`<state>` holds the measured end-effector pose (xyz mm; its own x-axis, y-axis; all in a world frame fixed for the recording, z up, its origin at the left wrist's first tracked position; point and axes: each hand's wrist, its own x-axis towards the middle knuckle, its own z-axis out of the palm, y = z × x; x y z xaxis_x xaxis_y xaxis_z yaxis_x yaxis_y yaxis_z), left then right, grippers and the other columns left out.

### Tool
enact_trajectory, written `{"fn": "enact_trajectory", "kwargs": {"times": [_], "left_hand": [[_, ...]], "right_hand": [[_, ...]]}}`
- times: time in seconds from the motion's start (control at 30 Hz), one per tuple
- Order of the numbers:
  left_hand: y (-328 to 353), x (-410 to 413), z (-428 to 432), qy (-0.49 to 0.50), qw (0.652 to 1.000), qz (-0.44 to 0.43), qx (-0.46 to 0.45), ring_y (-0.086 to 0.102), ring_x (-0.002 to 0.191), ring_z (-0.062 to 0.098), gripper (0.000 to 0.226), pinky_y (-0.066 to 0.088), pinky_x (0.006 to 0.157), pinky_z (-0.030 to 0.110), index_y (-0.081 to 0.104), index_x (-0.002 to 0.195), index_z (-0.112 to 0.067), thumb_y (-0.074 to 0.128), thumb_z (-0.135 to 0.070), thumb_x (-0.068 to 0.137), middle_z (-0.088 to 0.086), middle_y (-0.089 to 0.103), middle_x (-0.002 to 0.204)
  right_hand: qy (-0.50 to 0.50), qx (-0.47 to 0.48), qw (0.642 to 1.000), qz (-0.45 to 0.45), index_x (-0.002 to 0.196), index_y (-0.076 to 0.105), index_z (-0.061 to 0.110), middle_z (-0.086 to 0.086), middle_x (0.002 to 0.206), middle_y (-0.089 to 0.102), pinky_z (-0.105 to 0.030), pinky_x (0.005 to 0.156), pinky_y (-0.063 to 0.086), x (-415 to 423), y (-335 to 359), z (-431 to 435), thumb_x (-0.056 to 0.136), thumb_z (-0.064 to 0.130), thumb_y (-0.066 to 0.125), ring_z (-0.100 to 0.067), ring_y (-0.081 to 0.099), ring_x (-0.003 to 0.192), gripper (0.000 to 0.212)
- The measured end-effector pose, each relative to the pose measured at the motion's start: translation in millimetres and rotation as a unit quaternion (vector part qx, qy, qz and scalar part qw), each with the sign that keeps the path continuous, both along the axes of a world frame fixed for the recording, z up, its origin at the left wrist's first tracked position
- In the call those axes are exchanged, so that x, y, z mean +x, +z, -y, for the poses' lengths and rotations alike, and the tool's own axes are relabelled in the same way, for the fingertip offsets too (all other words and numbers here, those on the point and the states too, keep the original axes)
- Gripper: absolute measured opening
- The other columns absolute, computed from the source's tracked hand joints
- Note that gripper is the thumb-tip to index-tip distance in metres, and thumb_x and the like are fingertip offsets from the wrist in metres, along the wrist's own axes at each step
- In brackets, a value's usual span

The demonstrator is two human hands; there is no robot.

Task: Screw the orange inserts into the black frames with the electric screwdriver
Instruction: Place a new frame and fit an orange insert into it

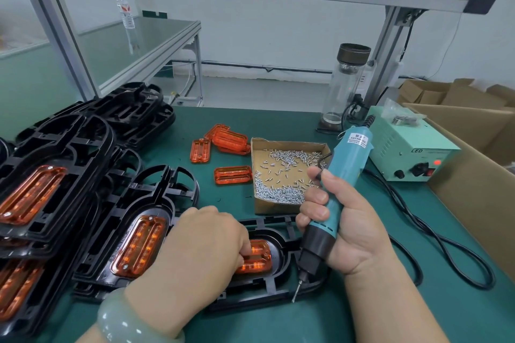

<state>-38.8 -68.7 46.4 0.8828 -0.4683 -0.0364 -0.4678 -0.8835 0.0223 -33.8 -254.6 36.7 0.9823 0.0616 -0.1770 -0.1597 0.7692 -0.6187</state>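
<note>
A black frame (pixel 281 291) lies on the green mat in front of me with an orange insert (pixel 257 257) seated in its middle. My left hand (pixel 206 248) rests on that insert, its curled fingertips pressing on it. My right hand (pixel 348 225) grips the teal electric screwdriver (pixel 338 192), tilted, with a screw on its bit (pixel 296 294) hanging just above the frame's near right rim. Several loose orange inserts (pixel 228 142) lie behind the frame on the mat.
An open cardboard tray of screws (pixel 284 175) sits right behind the frame. Stacks of black frames with inserts (pixel 55 175) fill the left side. A green power supply (pixel 409 153), its black cable (pixel 446 248), a glass bottle (pixel 344 86) and cardboard boxes (pixel 479 147) stand on the right.
</note>
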Motion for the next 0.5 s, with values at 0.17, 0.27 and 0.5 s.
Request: {"fn": "enact_trajectory", "kwargs": {"times": [0.17, 0.27, 0.5], "left_hand": [[-5, -2, 5, 0.028, 0.999, -0.016, 0.009, 0.057, 0.105, 0.018, 0.025, 0.047, 0.088, 0.029, 0.063, 0.113, -0.034, 0.055, -0.031, 0.090, -0.006, 0.061, 0.113], [-6, -3, 5, 0.035, 0.999, -0.006, 0.016, 0.058, 0.102, 0.019, 0.024, 0.046, 0.082, 0.029, 0.063, 0.110, -0.032, 0.057, -0.028, 0.087, -0.005, 0.060, 0.110], [-7, -2, 14, 0.013, 1.000, 0.012, -0.013, 0.057, 0.100, 0.022, 0.025, 0.042, 0.078, 0.028, 0.062, 0.111, -0.028, 0.054, -0.020, 0.089, -0.004, 0.057, 0.109]], "right_hand": [[0.000, -0.001, 1.000, 0.001, 0.095, 0.058, 0.016, 0.005, 0.054, 0.043, -0.023, 0.041, 0.045, 0, 0, 0, 0.070, 0.023, 0.066, -0.007, 0.040, 0.036, 0.027], [-0.003, 0.000, 1.000, 0.004, 0.096, 0.058, 0.016, 0.005, 0.054, 0.043, -0.023, 0.041, 0.045, -1, 0, 0, 0.071, 0.023, 0.066, -0.006, 0.040, 0.036, 0.027], [-0.009, 0.005, 1.000, 0.004, 0.093, 0.059, 0.018, 0.006, 0.055, 0.041, -0.022, 0.043, 0.044, -1, 2, 4, 0.071, 0.024, 0.064, -0.006, 0.039, 0.036, 0.023]]}}
